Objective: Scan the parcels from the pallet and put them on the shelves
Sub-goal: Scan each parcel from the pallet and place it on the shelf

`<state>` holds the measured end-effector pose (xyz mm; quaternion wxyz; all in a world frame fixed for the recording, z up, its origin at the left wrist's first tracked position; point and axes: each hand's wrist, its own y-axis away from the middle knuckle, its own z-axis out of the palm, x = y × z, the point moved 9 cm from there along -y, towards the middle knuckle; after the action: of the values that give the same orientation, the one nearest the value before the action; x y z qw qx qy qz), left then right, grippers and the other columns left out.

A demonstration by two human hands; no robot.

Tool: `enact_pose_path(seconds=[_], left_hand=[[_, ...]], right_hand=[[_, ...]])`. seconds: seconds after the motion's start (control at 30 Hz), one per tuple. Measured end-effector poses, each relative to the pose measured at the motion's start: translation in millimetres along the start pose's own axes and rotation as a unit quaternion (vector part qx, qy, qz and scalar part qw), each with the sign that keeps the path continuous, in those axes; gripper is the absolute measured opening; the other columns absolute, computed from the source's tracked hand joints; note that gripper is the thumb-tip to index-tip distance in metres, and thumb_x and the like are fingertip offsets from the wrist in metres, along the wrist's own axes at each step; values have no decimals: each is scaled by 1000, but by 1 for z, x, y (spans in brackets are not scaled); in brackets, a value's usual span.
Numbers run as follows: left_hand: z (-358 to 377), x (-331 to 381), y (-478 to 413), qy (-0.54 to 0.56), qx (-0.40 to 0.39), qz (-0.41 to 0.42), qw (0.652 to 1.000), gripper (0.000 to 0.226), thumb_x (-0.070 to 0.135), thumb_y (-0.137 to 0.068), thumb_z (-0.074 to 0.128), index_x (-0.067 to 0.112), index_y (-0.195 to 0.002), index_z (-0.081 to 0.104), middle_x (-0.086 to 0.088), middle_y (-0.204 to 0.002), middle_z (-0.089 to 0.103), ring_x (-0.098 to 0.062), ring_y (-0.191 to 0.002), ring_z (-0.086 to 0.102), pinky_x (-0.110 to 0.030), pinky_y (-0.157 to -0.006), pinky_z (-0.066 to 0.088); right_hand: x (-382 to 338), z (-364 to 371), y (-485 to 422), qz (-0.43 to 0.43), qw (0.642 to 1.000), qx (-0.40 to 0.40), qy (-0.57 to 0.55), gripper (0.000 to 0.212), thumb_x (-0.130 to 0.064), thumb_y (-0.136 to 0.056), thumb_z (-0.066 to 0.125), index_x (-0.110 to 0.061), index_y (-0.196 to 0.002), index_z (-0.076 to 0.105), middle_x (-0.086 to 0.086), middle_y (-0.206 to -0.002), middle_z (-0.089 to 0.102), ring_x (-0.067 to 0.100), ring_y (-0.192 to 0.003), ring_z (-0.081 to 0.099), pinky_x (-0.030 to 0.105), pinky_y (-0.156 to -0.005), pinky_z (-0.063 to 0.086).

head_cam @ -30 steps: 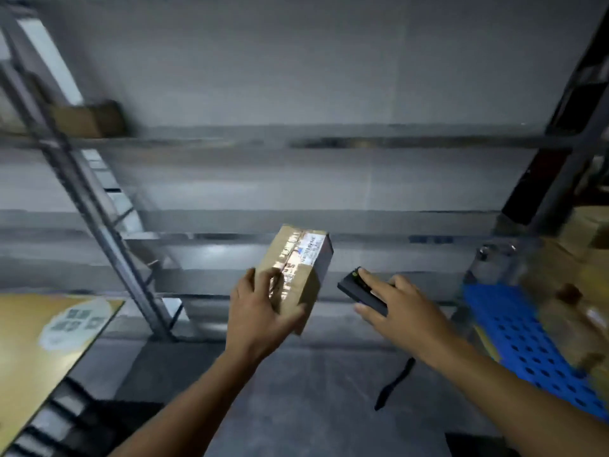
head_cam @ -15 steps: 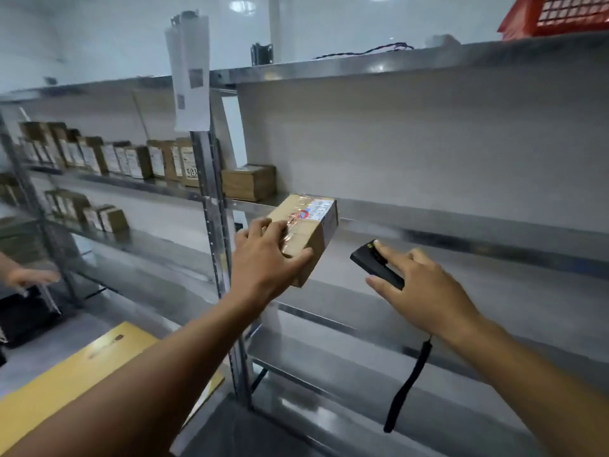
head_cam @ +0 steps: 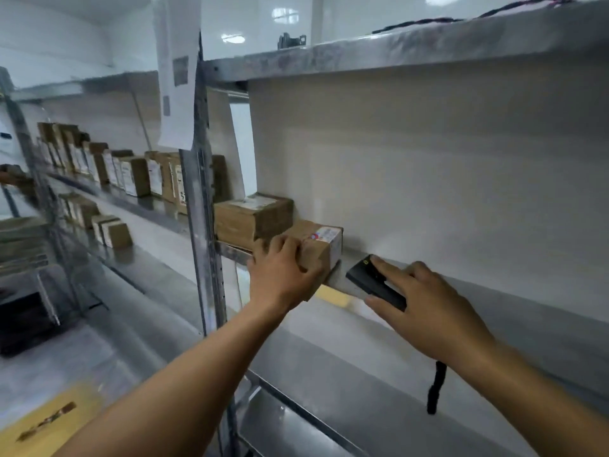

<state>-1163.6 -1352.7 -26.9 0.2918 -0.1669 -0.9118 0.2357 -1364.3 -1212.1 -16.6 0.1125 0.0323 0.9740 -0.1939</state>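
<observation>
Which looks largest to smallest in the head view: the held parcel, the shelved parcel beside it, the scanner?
1. Shelved parcel.
2. Held parcel, partly hidden by the left hand, so unsure.
3. Scanner, smallest, partly under the right hand.

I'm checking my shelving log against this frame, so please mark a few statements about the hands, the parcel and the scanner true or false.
1. The left hand grips a cardboard parcel at the front edge of the shelf. True.
2. The right hand is empty. False: it holds a black scanner.
3. Another box sits on the same shelf, beside the parcel. True.
4. The parcel's white label is hidden underneath. False: it shows on top.
5. A black strap hangs below the right wrist. True.
</observation>
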Motion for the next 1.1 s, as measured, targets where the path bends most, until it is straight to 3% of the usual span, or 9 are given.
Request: enact_pose_path(seconds=[0.1,0.17,0.2,0.33,0.57,0.67,0.8,0.93,1.1], left_hand=[[17,-12,-28,-9,38,31,999,65,70,-82,40,24,-122,63,-3,-139,58,-31,-139,35,-52,-122,17],[21,-20,-44,-18,68,50,996,58,62,-87,48,19,-122,66,-5,-137,60,-34,-147,33,-49,-125,-7],[21,-23,-51,-15,77,62,995,59,60,-87,48,16,-120,67,-7,-133,63,-35,-146,36,-49,-125,-8],[19,-32,-69,23,87,124,988,56,56,-85,54,8,-109,70,-11,-114,69,-36,-122,55,-51,-122,23],[4,-1,-50,80,107,243,961,61,65,-91,62,11,-119,67,-8,-124,65,-28,-122,53,-48,-114,37],[17,33,-34,148,20,289,946,59,62,-93,61,14,-127,63,-5,-130,61,-25,-126,52,-39,-109,41],[45,92,7,206,-78,351,910,64,63,-93,58,17,-138,58,-3,-144,56,-24,-142,42,-43,-118,34],[67,178,72,242,-150,403,870,74,71,-91,52,20,-145,52,-3,-152,51,-25,-147,35,-49,-123,30],[63,305,203,298,-215,500,784,75,71,-91,52,20,-146,54,-3,-151,52,-28,-147,37,-44,-122,29]], right_hand=[[5,14,-33,2,1000,-6,8,75,-81,-79,31,-56,-149,17,-8,-112,43,16,-103,51,36,-81,50],[4,22,-51,0,1000,-4,19,75,-81,-80,31,-55,-149,17,-8,-112,43,16,-103,51,35,-80,51],[3,26,-59,2,1000,1,20,74,-80,-81,32,-55,-149,17,-8,-112,44,16,-103,51,36,-81,51],[-3,34,-81,18,999,18,29,74,-81,-80,32,-54,-147,14,-8,-108,44,17,-99,51,39,-79,53],[-2,32,-74,50,993,35,98,72,-76,-85,38,-50,-149,23,-5,-108,46,18,-94,51,36,-72,52],[17,11,-40,88,988,44,122,70,-75,-86,40,-51,-150,24,-6,-107,45,17,-95,49,34,-71,49],[57,-25,37,181,973,31,143,71,-77,-87,36,-55,-151,15,-10,-108,38,13,-98,44,31,-69,45],[85,-73,148,269,946,50,175,72,-74,-84,39,-52,-151,24,-3,-105,44,21,-99,51,36,-74,51],[113,-141,340,405,880,56,243,71,-76,-84,40,-54,-149,24,-7,-102,37,26,-105,54,37,-75,49]])
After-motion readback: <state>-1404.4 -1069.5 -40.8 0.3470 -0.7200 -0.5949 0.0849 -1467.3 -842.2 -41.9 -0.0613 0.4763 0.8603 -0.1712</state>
